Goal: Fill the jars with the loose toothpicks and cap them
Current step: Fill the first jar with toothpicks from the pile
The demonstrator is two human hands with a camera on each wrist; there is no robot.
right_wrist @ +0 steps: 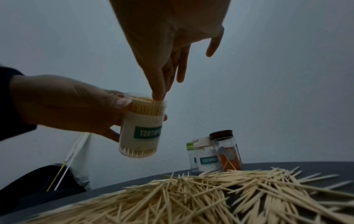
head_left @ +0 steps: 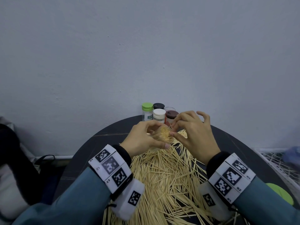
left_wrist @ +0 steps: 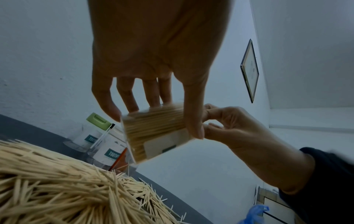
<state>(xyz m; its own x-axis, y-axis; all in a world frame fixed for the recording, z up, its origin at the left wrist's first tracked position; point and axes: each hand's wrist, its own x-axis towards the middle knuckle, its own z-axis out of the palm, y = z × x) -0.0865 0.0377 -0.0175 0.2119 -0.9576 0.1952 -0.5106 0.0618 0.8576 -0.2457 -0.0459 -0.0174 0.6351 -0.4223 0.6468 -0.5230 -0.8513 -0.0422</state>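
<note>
Closest to the person there's a huge heap of loose toothpicks (head_left: 164, 181) spread over the near and middle part of the round dark table (head_left: 227, 143), running right up to its near edge. There's also a green lid (head_left: 281, 193) at the right edge of the table, just past the right sleeve. Above the heap, the left hand (head_left: 142, 138) has its fingers and thumb wrapped around a clear toothpick jar (right_wrist: 141, 128), held up off the table and tipped a bit, no cap on it, already packed with toothpicks nearly to the rim. The label on it reads TOOTHPICK. The right hand (head_left: 193, 133) is right at the jar's open mouth, thumb and first fingertips (right_wrist: 158, 95) pinched together and touching the toothpick tops, the other fingers loose and spread; can't tell for sure if there's a pick between them. Further back, at the far edge against the wall, sits a cluster of capped jars: a green-capped jar (head_left: 147, 112), a white-capped jar (head_left: 159, 115), a black-capped jar (head_left: 158, 106) and a brown-capped jar (head_left: 171, 116).
</note>
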